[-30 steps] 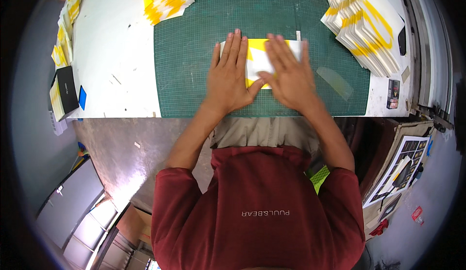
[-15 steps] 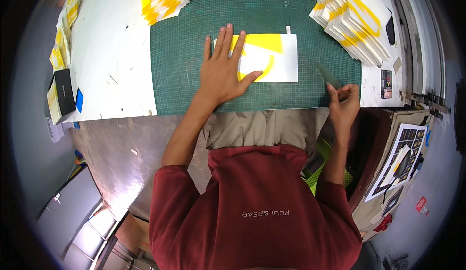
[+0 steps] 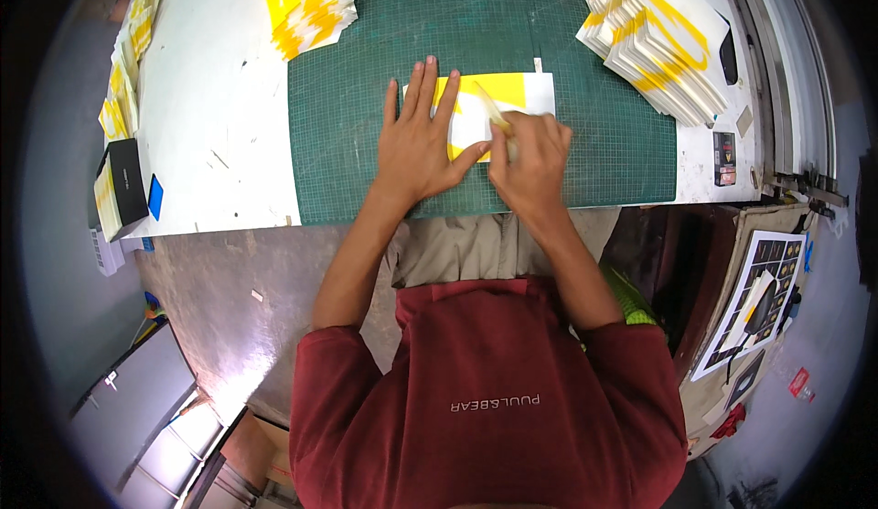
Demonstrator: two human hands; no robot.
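A white and yellow printed sheet (image 3: 512, 93) lies on the green cutting mat (image 3: 366, 97). My left hand (image 3: 419, 139) lies flat on the sheet's left part, fingers spread. My right hand (image 3: 532, 157) is closed around a pale flat creasing stick (image 3: 489, 111), whose tip rests on the sheet beside my left thumb.
A stack of white and yellow folded sheets (image 3: 663, 38) sits at the mat's far right, another pile (image 3: 306, 1) at its far left. More sheets and a black box (image 3: 123, 184) line the white table's left edge. A small dark object (image 3: 723, 157) lies right of the mat.
My right hand went to the table's right edge, then returned to the sheet holding the pale stick. The left hand has stayed pressed on the sheet.
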